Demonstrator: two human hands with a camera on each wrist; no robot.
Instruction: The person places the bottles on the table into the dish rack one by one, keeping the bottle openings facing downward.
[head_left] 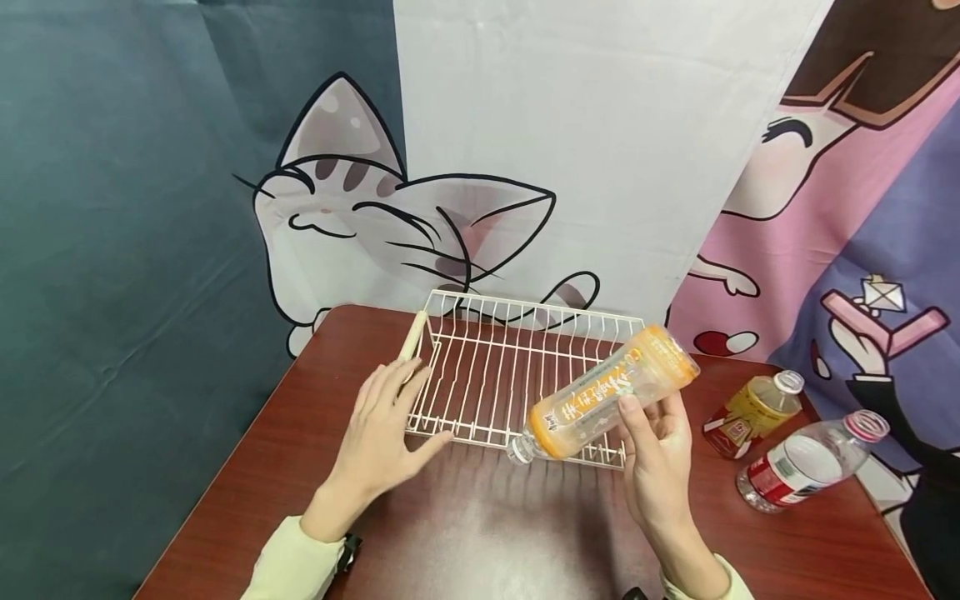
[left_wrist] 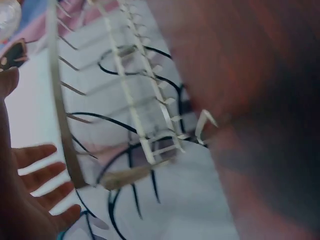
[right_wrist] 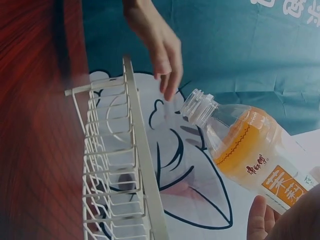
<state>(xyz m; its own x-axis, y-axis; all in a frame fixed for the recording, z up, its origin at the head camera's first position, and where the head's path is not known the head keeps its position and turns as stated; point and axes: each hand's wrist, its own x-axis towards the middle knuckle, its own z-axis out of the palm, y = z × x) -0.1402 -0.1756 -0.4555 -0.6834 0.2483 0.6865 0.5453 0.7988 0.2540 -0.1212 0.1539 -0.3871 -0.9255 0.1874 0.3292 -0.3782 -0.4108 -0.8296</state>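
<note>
My right hand point(head_left: 660, 458) grips a clear plastic bottle point(head_left: 607, 396) with an orange label, thumb on the near side. The bottle is tilted above the rack, its neck pointing down and to the left. Its screw threads show bare in the right wrist view, without a cap. A cream wire rack point(right_wrist: 142, 150) stands on the table beneath it. Close to the rack's left end, my left hand point(head_left: 378, 437) has its fingers extended and holds nothing. In the left wrist view its fingers point(left_wrist: 47, 172) lie beside the rack's rail; whether they touch it I cannot tell.
To the right on the brown table point(head_left: 285, 492) stand a bottle with a yellow and red label point(head_left: 753, 412) and a clear bottle with a red and white label point(head_left: 806, 467). A cartoon-printed cloth point(head_left: 600, 167) hangs behind the table.
</note>
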